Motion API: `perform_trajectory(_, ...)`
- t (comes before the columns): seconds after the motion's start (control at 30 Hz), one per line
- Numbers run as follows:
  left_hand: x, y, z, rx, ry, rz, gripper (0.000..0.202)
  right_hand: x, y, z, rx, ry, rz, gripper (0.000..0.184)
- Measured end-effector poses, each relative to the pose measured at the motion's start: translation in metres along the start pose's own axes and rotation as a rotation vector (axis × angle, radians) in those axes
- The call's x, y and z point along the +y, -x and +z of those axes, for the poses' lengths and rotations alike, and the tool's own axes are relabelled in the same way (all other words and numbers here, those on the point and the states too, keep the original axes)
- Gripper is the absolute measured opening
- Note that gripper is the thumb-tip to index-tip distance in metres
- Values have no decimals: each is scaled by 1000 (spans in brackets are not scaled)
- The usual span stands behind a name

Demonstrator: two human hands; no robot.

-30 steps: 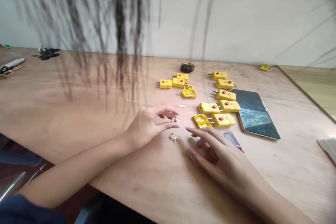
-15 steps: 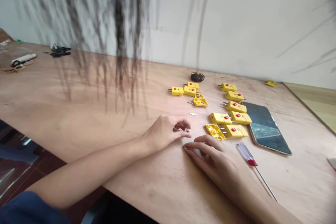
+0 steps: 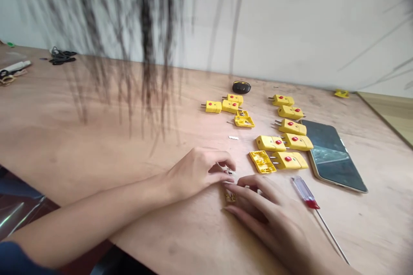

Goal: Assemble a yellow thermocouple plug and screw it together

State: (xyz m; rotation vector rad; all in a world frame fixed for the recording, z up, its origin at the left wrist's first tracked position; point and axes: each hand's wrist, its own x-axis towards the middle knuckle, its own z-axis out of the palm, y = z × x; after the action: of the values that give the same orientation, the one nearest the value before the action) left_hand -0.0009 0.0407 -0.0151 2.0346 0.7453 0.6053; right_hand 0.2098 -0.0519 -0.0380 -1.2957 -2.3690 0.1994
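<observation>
My left hand [image 3: 201, 169] is closed in a pinch on a small whitish metal piece [image 3: 230, 172]. Beside it, my right hand [image 3: 269, 212] rests low over the table, its thumb and index finger apart. Small brass-coloured parts [image 3: 230, 197] lie between those two fingers; the palm hides anything further in. Just beyond my hands is a yellow plug cover half [image 3: 263, 162], hollow side up. A small white strip [image 3: 233, 138] lies farther off, near an opened yellow plug [image 3: 244, 121] with its inner parts showing.
Several closed yellow plugs [image 3: 292, 160] with red dots stand to the right, beside a phone [image 3: 337, 154]. A screwdriver [image 3: 303, 191] lies right of my right hand. Farther back are a black and yellow oval object [image 3: 241, 87], a yellow piece [image 3: 341, 93], and cables [image 3: 61, 56].
My right thumb and index finger have spread apart, showing the brass-coloured parts between them. My left hand keeps its pinch close by. The view has shifted slightly.
</observation>
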Motion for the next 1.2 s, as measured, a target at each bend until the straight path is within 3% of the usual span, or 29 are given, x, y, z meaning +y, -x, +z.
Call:
perform_trajectory(0.3,-1,2,1,-2,-136,115,12,1,1,-7,69,-199,-13,13)
perform_trajectory(0.57,2,6,4,-50,-113,99,10,10,3,-13,106,-159,49,18)
perform_trajectory(0.7,5,7,4,-33,-74,97,22,14,4,-12,138,-159,76,24)
perform_trajectory(1.0,7,8,4,-23,-42,132,20,13,6,-3,136,-546,333,17)
perform_trajectory(1.2,7,8,4,-28,-70,113,22,14,6,0,191,-576,291,22)
